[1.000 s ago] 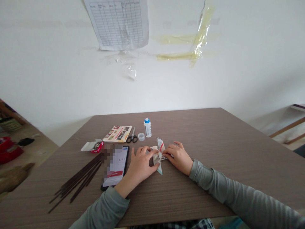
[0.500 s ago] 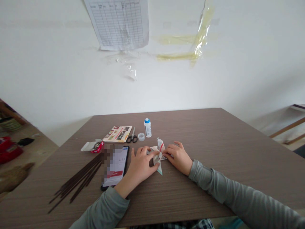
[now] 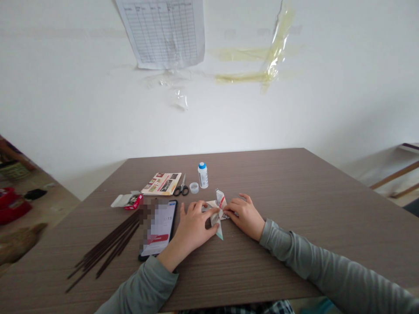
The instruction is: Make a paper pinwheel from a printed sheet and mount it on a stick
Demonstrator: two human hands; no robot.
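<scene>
- Soft, even light washes the wall (image 3: 209,126)
- Glare sparkles off the tape (image 3: 277,49)
- Faint shadow, far right
- Blurry, stretched left edge
- And pixelation across the phone (image 3: 168,222)!

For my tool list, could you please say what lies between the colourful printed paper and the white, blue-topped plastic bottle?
In the head view, black-handled metal scissors and a round, translucent plastic cap lie there.

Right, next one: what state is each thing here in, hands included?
Folded paper, creased into points
Left hand, thumb and finger on the paper
Right hand, fingertips on the paper
White bottle, upright, blue top on
Clear cap, beside the bottle
Scissors, lying flat, apparently closed
Red box, open
Phone, face up, screen lit
Dark sticks, loosely fanned
Leaflet, lying flat
</scene>
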